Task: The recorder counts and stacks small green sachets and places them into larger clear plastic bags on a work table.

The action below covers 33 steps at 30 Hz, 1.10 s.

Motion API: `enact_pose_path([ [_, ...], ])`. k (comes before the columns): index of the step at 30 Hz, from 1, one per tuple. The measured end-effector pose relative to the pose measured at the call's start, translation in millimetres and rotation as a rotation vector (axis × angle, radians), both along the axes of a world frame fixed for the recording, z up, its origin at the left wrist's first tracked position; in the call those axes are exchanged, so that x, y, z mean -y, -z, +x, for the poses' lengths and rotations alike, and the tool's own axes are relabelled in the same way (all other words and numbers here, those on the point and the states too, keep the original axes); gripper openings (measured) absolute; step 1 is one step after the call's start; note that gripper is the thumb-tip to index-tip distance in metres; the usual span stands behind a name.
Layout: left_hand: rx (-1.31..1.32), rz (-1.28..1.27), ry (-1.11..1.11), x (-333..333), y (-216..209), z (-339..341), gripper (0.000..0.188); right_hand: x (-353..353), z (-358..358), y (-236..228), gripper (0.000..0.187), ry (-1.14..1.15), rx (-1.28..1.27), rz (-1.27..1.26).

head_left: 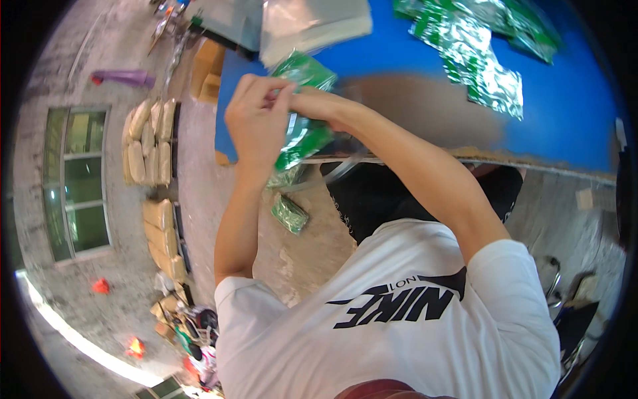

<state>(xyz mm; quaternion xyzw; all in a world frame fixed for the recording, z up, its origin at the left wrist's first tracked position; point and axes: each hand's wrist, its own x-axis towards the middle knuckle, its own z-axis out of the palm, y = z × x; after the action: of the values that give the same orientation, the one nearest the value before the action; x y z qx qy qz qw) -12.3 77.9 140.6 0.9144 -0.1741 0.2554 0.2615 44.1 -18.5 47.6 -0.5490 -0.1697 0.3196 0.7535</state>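
Shiny green packet (304, 138), blurred, perhaps crinkled

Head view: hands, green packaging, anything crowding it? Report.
Left hand and right hand together at shiny green packaging; grip blurred. Pale plastic stack just beyond. More green packets farther right, on blue table.
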Motion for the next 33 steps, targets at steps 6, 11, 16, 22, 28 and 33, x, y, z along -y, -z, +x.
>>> enact_pose_path([
  [6,0.009,-0.035,-0.024,1,-16,5,0.010,-25,31,-7,0.092,-0.259,0.112,-0.211],
  [11,-0.051,-0.183,-0.047,8,-5,7,0.011,5,-12,19,0.082,-0.010,-0.590,0.623],
  [16,-0.016,-0.263,0.033,40,12,16,0.014,39,-65,5,0.075,0.385,-0.695,0.764],
  [22,-0.304,-0.402,0.154,46,24,37,0.035,63,-40,14,0.054,0.463,-0.317,0.526],
  [28,-0.875,-0.546,-0.055,-113,98,77,0.078,72,-33,4,0.057,0.359,-0.393,0.410],
  [33,-0.988,-0.547,0.177,-96,88,48,0.087,31,-46,5,0.061,0.617,-0.385,0.298],
])
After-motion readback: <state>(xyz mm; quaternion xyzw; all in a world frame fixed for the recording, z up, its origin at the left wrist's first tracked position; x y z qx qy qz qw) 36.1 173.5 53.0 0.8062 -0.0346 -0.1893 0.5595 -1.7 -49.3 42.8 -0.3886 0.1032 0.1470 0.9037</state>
